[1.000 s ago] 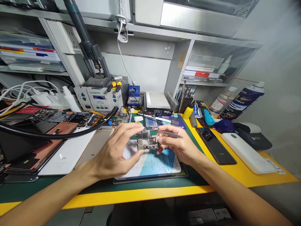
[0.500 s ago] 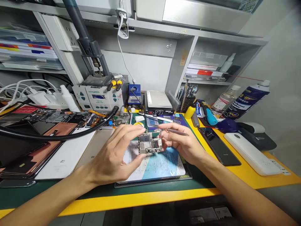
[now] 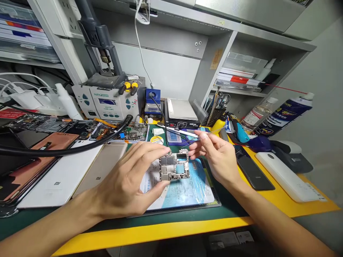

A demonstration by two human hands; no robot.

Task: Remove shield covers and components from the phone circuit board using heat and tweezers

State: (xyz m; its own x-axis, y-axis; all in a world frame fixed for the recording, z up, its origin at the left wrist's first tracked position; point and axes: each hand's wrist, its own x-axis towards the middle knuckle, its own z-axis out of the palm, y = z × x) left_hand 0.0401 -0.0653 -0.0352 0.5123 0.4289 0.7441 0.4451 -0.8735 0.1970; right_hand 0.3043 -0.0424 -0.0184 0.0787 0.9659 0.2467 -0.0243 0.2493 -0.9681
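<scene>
A small phone circuit board [image 3: 168, 167], with a squarish opening in its right part, is held by its left edge between the thumb and fingers of my left hand [image 3: 134, 175]. It hangs over a blue and white pad [image 3: 184, 196]. Just right of the board, my right hand [image 3: 214, 151] pinches thin metal tweezers [image 3: 187, 145], whose tips point left above the board. They appear apart from the board.
At the left lie phone back panels [image 3: 59, 175] and loose boards [image 3: 131, 134]. A black hose [image 3: 66, 152] crosses there. A grey rework station [image 3: 107, 101] stands behind. To the right are a black phone [image 3: 254, 169], a white device [image 3: 289, 178] and a spray can [image 3: 285, 114].
My right hand has drawn away from the board, and the tweezers have swung round to point left. The board's dark lower-right area now shows as an opening. The view has shifted slightly.
</scene>
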